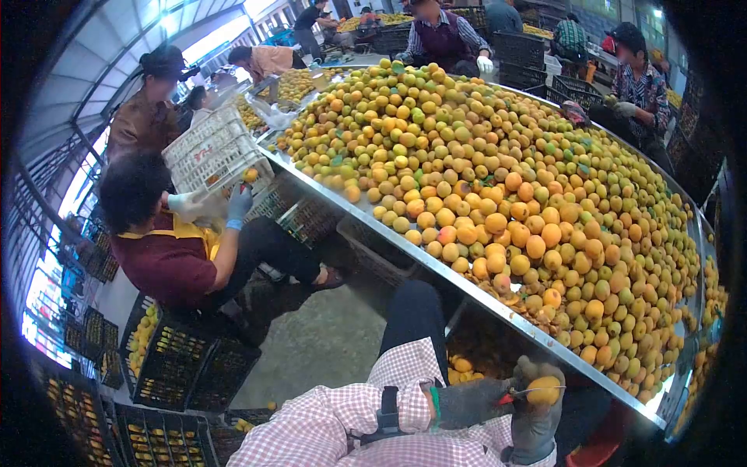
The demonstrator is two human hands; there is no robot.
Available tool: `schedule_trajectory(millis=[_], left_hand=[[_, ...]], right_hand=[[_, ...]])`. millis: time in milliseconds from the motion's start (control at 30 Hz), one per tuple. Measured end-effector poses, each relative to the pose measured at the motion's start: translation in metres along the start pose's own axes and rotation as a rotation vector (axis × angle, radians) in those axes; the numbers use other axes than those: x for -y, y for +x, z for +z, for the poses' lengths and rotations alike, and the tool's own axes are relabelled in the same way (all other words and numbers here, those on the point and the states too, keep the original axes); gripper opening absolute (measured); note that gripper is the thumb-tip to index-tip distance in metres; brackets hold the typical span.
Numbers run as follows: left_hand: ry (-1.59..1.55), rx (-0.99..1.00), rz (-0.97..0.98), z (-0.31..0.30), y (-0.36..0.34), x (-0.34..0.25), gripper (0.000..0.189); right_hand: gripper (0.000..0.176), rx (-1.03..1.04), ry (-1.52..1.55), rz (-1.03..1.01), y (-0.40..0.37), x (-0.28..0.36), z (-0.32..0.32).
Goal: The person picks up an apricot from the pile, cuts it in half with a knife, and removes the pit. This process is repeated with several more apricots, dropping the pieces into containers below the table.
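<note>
Gloved in dark grey, my left hand [475,402] comes in from the left and grips a small tool with a red handle [506,398]. The tool's thin metal part lies across a yellow-orange fruit [544,391]. My right hand [537,428], also in a dark glove, points up from the bottom edge with its fingers closed around that fruit. Both hands are close together, just below the metal rim [537,335] of a large table. A big heap of similar fruit [498,194] lies on the table.
A co-worker [167,257] sits at the left, with a fruit and a red tool, beside a white crate [218,148]. Other people sit around the table. Black crates [175,350] of fruit stand at lower left. Something red [595,451] is at lower right.
</note>
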State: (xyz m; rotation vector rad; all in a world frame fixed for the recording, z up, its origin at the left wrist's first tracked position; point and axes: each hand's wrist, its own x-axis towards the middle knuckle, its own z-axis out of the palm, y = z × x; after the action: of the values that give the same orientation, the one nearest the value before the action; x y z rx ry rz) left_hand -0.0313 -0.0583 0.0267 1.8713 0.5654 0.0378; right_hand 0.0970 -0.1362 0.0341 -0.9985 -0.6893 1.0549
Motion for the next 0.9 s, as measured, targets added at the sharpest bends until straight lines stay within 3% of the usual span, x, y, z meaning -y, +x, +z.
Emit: schedule_trajectory(millis=[33, 167, 233, 300, 333, 367, 433, 500, 533, 567, 667, 767, 833, 900], left_hand=[[0.001, 0.002, -0.001, -0.008, -0.001, -0.003, 0.033], [0.015, 0.01, -0.036, -0.02, -0.003, -0.014, 0.033], [-0.02, 0.041, -0.024, -0.009, -0.001, -0.01, 0.034], [-0.098, -0.183, 0.161, 0.011, 0.003, 0.004, 0.035], [-0.107, -0.165, 0.166, 0.013, 0.005, 0.011, 0.035], [-0.012, -0.16, 0.061, 0.01, 0.006, 0.011, 0.036], [0.005, -0.137, -0.036, 0.001, 0.006, 0.0, 0.039], [0.141, -0.074, -0.042, -0.001, 0.007, 0.016, 0.044], [0.07, -0.126, 0.125, 0.003, 0.005, 0.022, 0.045], [0.095, -0.087, 0.032, -0.003, 0.002, 0.001, 0.043], [0.118, -0.188, 0.144, 0.013, 0.008, 0.017, 0.038], [0.082, -0.215, 0.112, 0.01, 0.008, 0.016, 0.037], [0.203, -0.173, -0.026, 0.0, 0.006, 0.004, 0.036], [0.243, -0.07, -0.06, -0.002, 0.006, 0.002, 0.037]], right_hand=[[0.08, -0.032, 0.052, -0.006, 0.001, -0.002, 0.001], [0.077, 0.099, -0.473, 0.032, 0.003, 0.016, -0.034], [0.078, 0.124, -0.491, -0.014, 0.003, 0.008, -0.037], [0.078, -0.025, -0.133, -0.098, 0.001, 0.001, -0.015], [0.072, -0.078, 0.173, 0.05, 0.0, -0.01, -0.015], [0.07, 0.005, 0.291, 0.064, 0.001, -0.006, -0.007], [0.067, 0.034, 0.316, 0.112, 0.004, -0.016, -0.017], [0.066, 0.173, -0.001, 0.123, 0.007, 0.001, -0.027], [0.069, 0.2, -0.028, 0.129, 0.007, -0.001, -0.035], [0.069, 0.16, -0.042, 0.129, 0.003, 0.002, -0.036], [0.074, 0.06, 0.34, 0.175, -0.002, -0.005, -0.017], [0.073, 0.0, 0.431, 0.173, -0.003, -0.012, -0.01], [0.069, 0.052, 0.362, 0.185, -0.001, -0.004, -0.023], [0.066, 0.214, -0.001, 0.18, 0.003, 0.006, -0.036]])
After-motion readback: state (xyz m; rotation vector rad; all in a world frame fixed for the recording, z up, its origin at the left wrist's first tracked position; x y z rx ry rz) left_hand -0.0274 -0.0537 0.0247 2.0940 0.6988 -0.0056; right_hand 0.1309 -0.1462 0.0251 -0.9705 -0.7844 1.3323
